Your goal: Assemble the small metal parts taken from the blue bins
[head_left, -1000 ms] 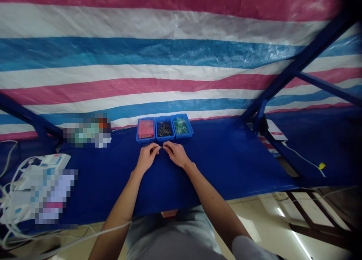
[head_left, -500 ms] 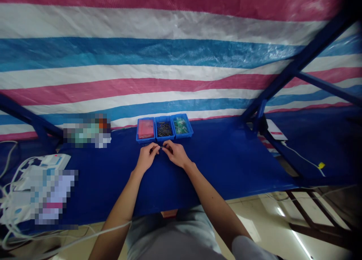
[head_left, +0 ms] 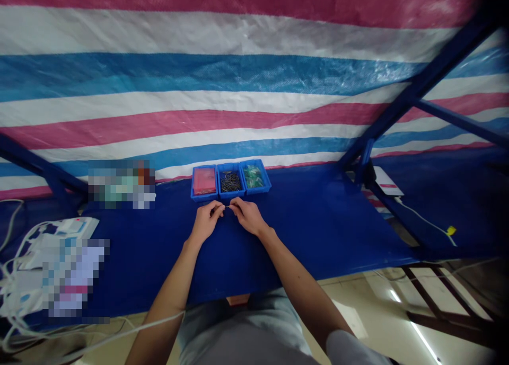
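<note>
In the head view, my left hand (head_left: 209, 216) and my right hand (head_left: 245, 214) face each other just above the blue table, fingertips pinched. A small thin rod-like piece (head_left: 227, 206) spans the narrow gap, gripped at one end by each hand. Its exact kind is too small to tell. Right behind the hands stand three blue bins side by side. The left bin holds pink flat pieces (head_left: 204, 180), the middle one dark thin metal pieces like screws or nails (head_left: 230, 181), and the right one green items in clear plastic (head_left: 253, 176).
A white power strip (head_left: 75, 226) with tangled cables lies on the table's left, beside a blurred-out item. Another blurred patch is at the back left. Blue metal frame bars (head_left: 382, 110) rise on the right, near a white device (head_left: 386, 180) with a cable. Striped sheeting (head_left: 238, 73) hangs behind.
Both hands stay almost in place, still pinching. The thin piece between the fingertips looks lighter and shows a little more clearly now.
</note>
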`<move>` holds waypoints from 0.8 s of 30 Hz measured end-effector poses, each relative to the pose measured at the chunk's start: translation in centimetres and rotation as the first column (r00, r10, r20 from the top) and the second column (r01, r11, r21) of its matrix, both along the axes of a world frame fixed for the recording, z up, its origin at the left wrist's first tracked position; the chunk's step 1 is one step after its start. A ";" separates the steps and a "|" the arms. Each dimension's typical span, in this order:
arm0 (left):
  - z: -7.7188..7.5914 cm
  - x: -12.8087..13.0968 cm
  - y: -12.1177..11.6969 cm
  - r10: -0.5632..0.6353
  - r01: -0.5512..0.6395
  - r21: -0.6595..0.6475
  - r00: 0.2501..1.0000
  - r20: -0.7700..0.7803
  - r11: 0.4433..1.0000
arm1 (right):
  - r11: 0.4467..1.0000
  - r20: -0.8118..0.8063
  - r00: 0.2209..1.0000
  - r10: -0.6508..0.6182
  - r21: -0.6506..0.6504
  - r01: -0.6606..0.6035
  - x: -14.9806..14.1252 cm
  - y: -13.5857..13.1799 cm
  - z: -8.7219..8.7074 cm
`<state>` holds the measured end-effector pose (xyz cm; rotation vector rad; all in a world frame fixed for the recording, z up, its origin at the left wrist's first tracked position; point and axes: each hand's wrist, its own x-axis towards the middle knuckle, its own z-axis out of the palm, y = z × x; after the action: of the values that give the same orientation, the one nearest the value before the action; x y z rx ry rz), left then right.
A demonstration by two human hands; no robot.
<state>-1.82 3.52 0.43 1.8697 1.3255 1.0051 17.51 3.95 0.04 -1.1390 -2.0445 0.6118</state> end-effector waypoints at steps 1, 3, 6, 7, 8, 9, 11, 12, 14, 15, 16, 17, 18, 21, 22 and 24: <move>0.0 0.0 0.0 0.000 0.000 0.001 1.000 0.001 1.000 | 1.000 0.004 1.000 -0.002 -0.003 0.002 0.0 0.0 0.0; -0.1 0.0 0.0 0.000 0.000 0.005 1.000 0.003 1.000 | 1.000 0.014 1.000 -0.004 -0.014 0.004 0.0 0.0 0.0; -0.2 0.0 0.0 0.001 -0.001 0.003 1.000 0.002 1.000 | 1.000 0.028 1.000 -0.010 -0.028 0.010 0.0 0.1 0.1; -0.2 0.0 0.0 0.001 -0.001 0.001 1.000 0.002 1.000 | 0.999 0.033 0.999 -0.015 -0.029 0.016 0.0 0.0 0.1; -0.2 0.0 0.0 0.000 0.000 -0.002 1.000 0.002 1.000 | 0.999 0.038 0.999 -0.022 -0.028 0.023 0.0 0.0 0.1; -0.1 0.0 0.0 -0.002 0.002 -0.004 1.000 0.001 1.000 | 0.999 0.043 0.999 -0.030 -0.023 0.031 0.0 0.0 0.1; -0.1 0.0 0.0 -0.003 0.003 -0.003 1.000 -0.001 1.000 | 0.999 0.051 0.998 -0.042 -0.012 0.043 0.0 -0.1 0.2; 0.0 0.0 0.0 -0.001 0.001 0.000 1.000 -0.001 1.000 | 0.999 0.050 0.998 -0.044 -0.007 0.044 0.0 -0.2 0.3; 0.0 0.0 0.0 0.005 -0.005 0.008 1.000 0.000 1.000 | 0.999 0.037 0.999 -0.034 -0.003 0.034 0.0 -0.3 0.3; 0.0 0.0 0.0 0.007 -0.007 0.011 1.000 0.000 1.000 | 1.000 0.029 0.999 -0.026 -0.002 0.026 0.0 -0.3 0.3; 0.0 0.0 0.0 0.007 -0.007 0.013 1.000 0.000 1.000 | 1.000 0.022 1.000 -0.019 0.000 0.019 -0.1 -0.3 0.3; 0.0 0.0 0.0 0.006 -0.006 0.013 1.000 0.001 1.000 | 1.000 0.018 1.000 -0.013 0.004 0.013 -0.1 -0.3 0.2; 0.0 0.0 0.0 0.004 -0.004 0.012 1.000 0.001 1.000 | 1.000 0.016 1.000 -0.010 0.009 0.009 -0.1 -0.2 0.1; -0.1 0.0 0.0 -0.003 0.003 0.006 1.000 0.003 1.000 | 1.000 0.010 1.000 -0.004 0.026 0.004 -0.1 -0.1 -0.1; -0.1 0.0 0.0 -0.005 0.005 0.006 1.000 0.003 1.000 | 1.000 0.005 1.000 0.000 0.028 0.000 -0.1 -0.1 -0.1; -0.1 0.0 0.0 -0.006 0.006 0.006 1.000 0.003 1.000 | 1.000 -0.004 1.000 0.004 0.026 -0.004 -0.1 -0.1 -0.1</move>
<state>-1.82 3.54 0.35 1.8745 1.3156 1.0098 17.43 3.90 -0.04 -1.1178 -2.0457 0.5882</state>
